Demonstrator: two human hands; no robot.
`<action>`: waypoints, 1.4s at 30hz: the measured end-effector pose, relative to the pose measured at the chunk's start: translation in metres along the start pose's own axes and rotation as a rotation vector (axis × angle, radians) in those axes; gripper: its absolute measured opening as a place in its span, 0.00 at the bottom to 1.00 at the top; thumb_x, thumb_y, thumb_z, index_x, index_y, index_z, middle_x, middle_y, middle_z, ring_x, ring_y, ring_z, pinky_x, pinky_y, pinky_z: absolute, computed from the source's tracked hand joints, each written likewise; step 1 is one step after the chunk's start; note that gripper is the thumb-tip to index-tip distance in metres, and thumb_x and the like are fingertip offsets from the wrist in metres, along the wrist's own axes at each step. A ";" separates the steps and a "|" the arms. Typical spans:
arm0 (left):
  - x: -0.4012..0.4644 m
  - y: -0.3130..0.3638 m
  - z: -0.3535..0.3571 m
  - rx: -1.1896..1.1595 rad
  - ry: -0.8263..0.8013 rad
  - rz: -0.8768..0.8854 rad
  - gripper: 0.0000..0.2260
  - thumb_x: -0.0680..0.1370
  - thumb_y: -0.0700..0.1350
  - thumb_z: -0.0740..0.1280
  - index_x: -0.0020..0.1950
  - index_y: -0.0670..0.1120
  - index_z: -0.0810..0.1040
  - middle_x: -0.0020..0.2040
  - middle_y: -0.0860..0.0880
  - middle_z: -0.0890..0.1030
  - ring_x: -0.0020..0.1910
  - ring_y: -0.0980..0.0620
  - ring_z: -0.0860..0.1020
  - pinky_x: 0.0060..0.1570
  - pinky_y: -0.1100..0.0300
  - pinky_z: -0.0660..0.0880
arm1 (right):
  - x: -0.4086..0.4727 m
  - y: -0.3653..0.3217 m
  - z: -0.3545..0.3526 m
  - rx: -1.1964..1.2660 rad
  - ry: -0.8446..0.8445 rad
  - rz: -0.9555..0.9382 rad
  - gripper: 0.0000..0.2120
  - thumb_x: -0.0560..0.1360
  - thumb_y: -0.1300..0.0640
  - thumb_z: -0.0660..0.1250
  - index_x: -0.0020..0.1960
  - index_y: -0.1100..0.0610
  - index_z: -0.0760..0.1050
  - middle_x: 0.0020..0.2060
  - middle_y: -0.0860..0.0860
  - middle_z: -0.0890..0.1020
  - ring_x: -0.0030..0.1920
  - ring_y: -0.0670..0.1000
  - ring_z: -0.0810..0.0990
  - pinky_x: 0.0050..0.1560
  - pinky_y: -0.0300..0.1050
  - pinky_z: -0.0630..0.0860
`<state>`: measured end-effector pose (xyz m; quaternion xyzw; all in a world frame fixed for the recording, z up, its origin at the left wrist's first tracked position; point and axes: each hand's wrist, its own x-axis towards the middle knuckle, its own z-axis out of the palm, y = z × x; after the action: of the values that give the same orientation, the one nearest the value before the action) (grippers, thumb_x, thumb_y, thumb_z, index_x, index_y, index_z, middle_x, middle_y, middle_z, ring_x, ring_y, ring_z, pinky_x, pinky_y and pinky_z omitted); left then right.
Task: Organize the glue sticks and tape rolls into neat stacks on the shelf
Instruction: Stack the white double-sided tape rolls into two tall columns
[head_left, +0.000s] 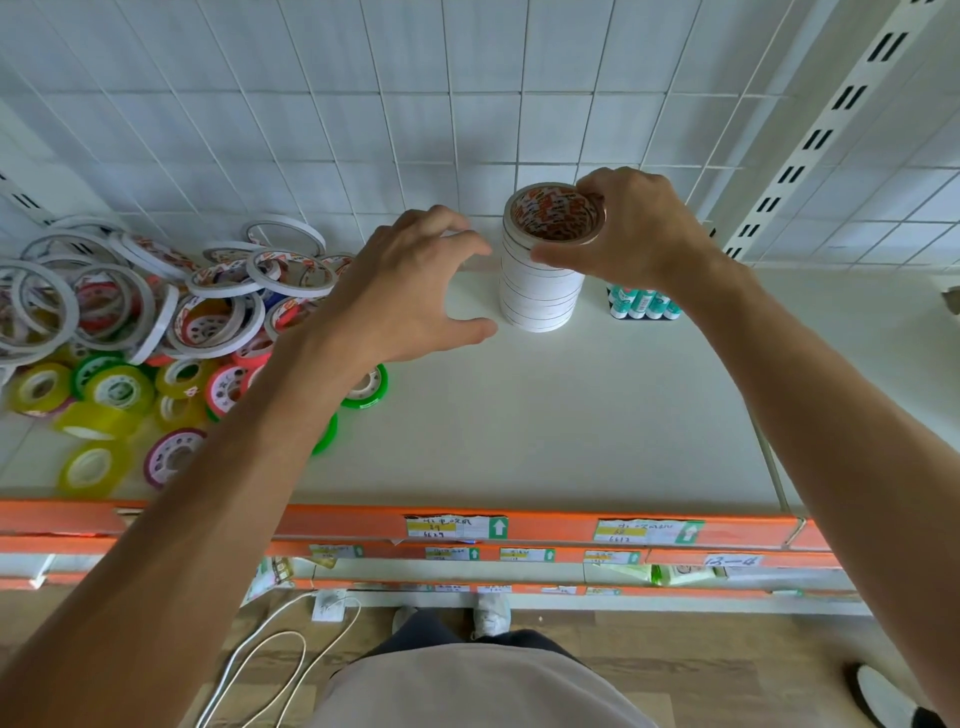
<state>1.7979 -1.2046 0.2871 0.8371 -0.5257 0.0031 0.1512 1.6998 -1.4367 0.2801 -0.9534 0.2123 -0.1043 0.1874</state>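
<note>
A tall stack of white double-sided tape rolls (540, 280) stands at the back of the white shelf (545, 415). My right hand (634, 228) grips the top rolls of the stack, thumb on the front and fingers over the rim. My left hand (410, 291) hovers just left of the stack with curved fingers and holds nothing. Teal and white glue sticks (641, 304) lie in a row right of the stack, partly hidden by my right wrist. A loose pile of white tape rolls (156, 296) and small coloured tape rolls (114, 395) covers the shelf's left side.
A white wire grid (415, 104) backs the shelf, with a slotted upright (810, 145) at the right. Orange price rails (519, 525) line the front edges of this shelf and the lower ones. A white cable (270, 654) lies on the wooden floor.
</note>
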 end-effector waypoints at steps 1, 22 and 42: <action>0.000 0.000 0.001 -0.003 0.001 0.002 0.29 0.69 0.59 0.76 0.67 0.50 0.77 0.68 0.48 0.73 0.66 0.45 0.71 0.65 0.49 0.68 | 0.000 0.000 0.000 0.003 0.001 0.003 0.36 0.63 0.30 0.73 0.61 0.53 0.76 0.52 0.49 0.80 0.54 0.51 0.77 0.48 0.41 0.70; 0.001 -0.001 0.004 -0.051 0.011 0.028 0.28 0.68 0.62 0.71 0.64 0.50 0.79 0.63 0.49 0.75 0.62 0.46 0.72 0.63 0.48 0.69 | -0.004 -0.005 0.003 0.011 -0.016 0.040 0.49 0.63 0.32 0.76 0.74 0.57 0.64 0.66 0.54 0.74 0.65 0.55 0.73 0.61 0.47 0.71; 0.000 0.004 0.019 -0.041 -0.049 -0.013 0.31 0.70 0.61 0.68 0.68 0.46 0.76 0.62 0.45 0.76 0.62 0.42 0.73 0.62 0.48 0.70 | -0.032 0.006 0.031 0.202 -0.016 0.194 0.41 0.63 0.37 0.79 0.67 0.57 0.69 0.60 0.51 0.80 0.61 0.51 0.78 0.62 0.50 0.76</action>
<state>1.7914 -1.2116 0.2696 0.8372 -0.5236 -0.0292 0.1552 1.6778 -1.4177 0.2461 -0.9056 0.2903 -0.0991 0.2931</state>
